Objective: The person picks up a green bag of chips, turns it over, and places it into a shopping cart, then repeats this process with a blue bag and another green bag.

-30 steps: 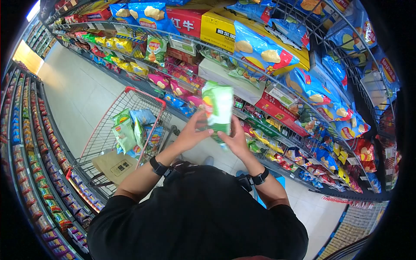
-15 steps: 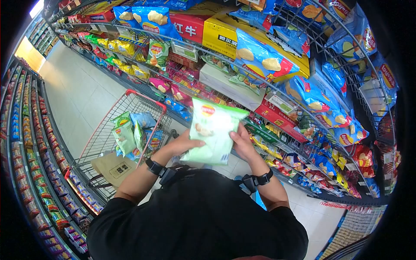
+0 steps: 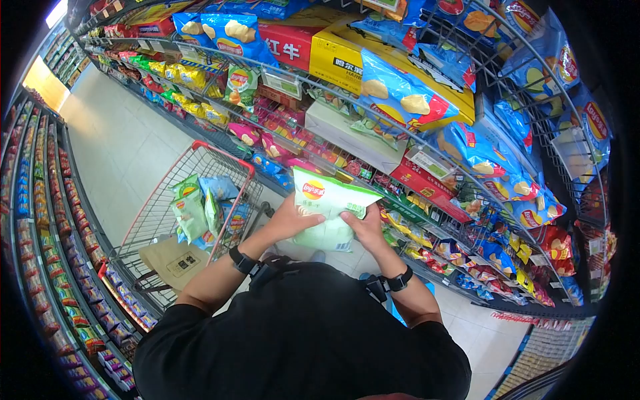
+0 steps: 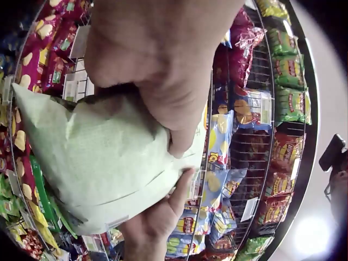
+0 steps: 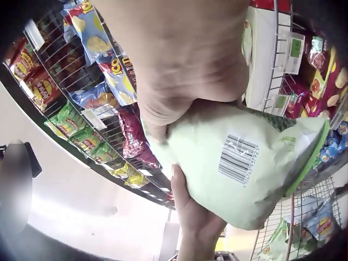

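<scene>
A pale green chip bag [image 3: 333, 201] is held up in front of the person's body, between the torso and the stocked shelves, with its logo side turned upward in the head view. It is grasped at its two sides by both hands: one edge is gripped by the left hand [image 3: 288, 223], the other by the right hand [image 3: 368, 230], and both thumbs are laid over its near face. A barcode [image 5: 239, 159] is shown on the bag in the right wrist view. A dark band [image 3: 243, 261] is worn on the left wrist, and another on the right. A black shirt [image 3: 303, 327] is worn by the person.

Beside the left forearm, a shopping cart [image 3: 223, 153] with a red rim is seen; green bags [image 3: 192, 215], blue packets [image 3: 220, 186] and a brown paper bag [image 3: 175, 260] are carried in it. Beyond the hands, blue chip bags [image 3: 400, 90], a yellow box [image 3: 335, 61], a red box [image 3: 287, 41] and a white box [image 3: 352, 133] are set on the shelves. At the far left, another rack [image 3: 32, 220] is filled with rows of small packets.
</scene>
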`<state>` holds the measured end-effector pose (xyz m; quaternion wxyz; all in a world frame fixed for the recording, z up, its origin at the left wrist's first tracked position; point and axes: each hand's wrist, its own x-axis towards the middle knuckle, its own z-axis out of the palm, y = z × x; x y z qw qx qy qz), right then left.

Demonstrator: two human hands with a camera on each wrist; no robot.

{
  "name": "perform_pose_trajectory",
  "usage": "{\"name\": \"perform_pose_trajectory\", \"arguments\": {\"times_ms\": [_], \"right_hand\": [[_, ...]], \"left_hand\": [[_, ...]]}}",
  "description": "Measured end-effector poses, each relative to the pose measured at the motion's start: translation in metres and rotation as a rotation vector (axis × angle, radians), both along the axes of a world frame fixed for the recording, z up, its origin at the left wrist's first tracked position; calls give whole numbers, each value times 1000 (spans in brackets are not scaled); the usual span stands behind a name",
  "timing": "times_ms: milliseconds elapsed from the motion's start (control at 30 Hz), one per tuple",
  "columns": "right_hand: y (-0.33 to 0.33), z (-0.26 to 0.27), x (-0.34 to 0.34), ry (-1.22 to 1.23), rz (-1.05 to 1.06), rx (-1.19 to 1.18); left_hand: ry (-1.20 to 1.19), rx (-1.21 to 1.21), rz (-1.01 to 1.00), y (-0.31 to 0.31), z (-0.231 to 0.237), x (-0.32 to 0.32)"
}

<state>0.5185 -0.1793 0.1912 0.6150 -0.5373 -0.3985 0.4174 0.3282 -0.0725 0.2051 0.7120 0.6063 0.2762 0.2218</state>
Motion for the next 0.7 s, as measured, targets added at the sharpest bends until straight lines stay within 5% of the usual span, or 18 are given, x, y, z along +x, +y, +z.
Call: {"name": "perform_pose_trajectory", "arguments": {"times_ms": [367,700], "right_hand": [[0,2,13,43,122,174],[-2,-11,12,97,47,65]], "left_hand": [[-18,-32,-59,1,12,1],[-28,-51,-69,1,9,1]]}}
